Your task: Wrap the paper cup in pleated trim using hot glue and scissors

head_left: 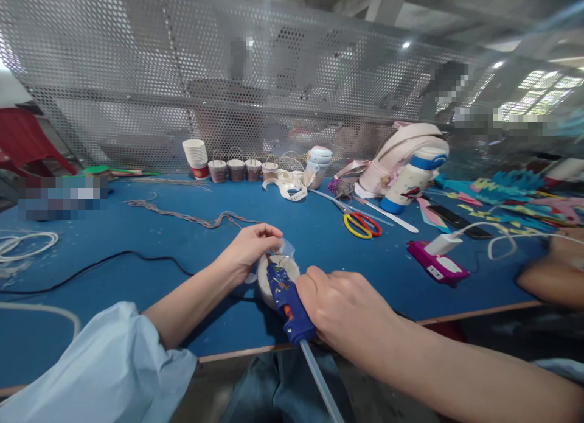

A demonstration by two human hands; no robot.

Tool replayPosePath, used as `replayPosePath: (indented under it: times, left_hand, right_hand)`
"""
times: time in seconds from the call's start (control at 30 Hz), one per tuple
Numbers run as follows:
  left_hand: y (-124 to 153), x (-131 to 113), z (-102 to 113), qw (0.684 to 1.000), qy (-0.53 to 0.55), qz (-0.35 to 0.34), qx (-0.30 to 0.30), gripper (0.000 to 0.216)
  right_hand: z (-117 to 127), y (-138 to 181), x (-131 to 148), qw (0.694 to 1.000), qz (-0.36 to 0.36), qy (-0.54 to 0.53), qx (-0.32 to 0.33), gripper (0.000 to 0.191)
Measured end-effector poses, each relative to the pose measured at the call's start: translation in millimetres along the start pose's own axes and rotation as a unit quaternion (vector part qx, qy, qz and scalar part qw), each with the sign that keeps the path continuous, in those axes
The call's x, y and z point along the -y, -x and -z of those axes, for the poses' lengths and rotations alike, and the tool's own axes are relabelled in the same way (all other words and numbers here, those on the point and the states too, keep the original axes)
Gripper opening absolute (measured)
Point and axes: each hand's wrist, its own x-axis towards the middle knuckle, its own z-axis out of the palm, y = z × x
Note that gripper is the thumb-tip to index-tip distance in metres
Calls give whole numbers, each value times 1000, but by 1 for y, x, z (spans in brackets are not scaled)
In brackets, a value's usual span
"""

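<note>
My right hand [335, 301] is wrapped round a blue hot glue gun [292, 310], and a long translucent glue stick [319, 380] sticks out of its back end. The gun's nozzle points away from me, over a pale round cup-like piece [265, 282] near the table's front edge. At the far side of that piece, my left hand [255, 246] is closed in a pinch close to the nozzle. Beside its fingertips shows a bit of clear plastic film [287, 248]. Whether the fingers grip the film, cord or the piece's rim is hidden.
On the blue table [219, 246] lie scissors [362, 224], grey cord [201, 219], a black cable [128, 254] and a magenta power strip [438, 263]. Stacked paper cups [196, 158], cord-wrapped cups [236, 170], a bottle [408, 182] and a pink bag [376, 173] stand behind. Another person's arm [554, 277] is at right.
</note>
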Motion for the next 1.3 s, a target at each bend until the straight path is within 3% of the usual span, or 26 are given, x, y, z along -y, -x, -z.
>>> replayPosePath:
  times: [0.37, 0.63, 1.3]
  left_hand:
    - [1, 1, -1, 1000, 2, 9, 2, 18]
    - [2, 0, -3, 1000, -4, 11, 3, 19]
    - [1, 6, -2, 1000, -14, -3, -3, 20]
  right_hand:
    - [11, 10, -6, 999, -5, -29, 15, 19]
    - [14, 14, -5, 997, -24, -20, 68, 18]
    - [17, 8, 7, 998, -53, 25, 24, 25]
